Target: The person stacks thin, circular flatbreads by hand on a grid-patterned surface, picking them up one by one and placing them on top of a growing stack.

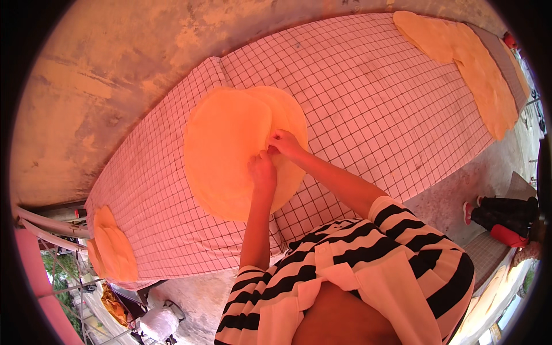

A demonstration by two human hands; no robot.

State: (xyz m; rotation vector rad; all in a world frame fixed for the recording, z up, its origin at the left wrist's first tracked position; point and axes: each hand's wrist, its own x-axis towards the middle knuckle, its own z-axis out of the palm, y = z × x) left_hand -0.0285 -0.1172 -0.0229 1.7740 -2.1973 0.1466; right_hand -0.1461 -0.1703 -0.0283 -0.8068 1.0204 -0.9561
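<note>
Several thin round orange sheets (pixel 228 151) lie stacked and overlapping on a long table with a pink grid-patterned cloth (pixel 353 86). My left hand (pixel 263 168) rests on the stack with its fingers bent, near the edge of the uppermost sheet. Just above and to the right, my right hand (pixel 282 142) is at that same edge, thumb and fingers drawn together. The fingertips of both hands nearly meet. Whether the fingers pinch the sheet's edge is too small to tell. The sheets' material cannot be told.
More overlapping orange sheets (pixel 483 73) lie at the table's far right end, others (pixel 116 246) at its left end. A stained wall (pixel 108 86) runs along the far side. At the right stands a person in dark trousers (pixel 504 211). A white bag (pixel 159 323) is at the lower left.
</note>
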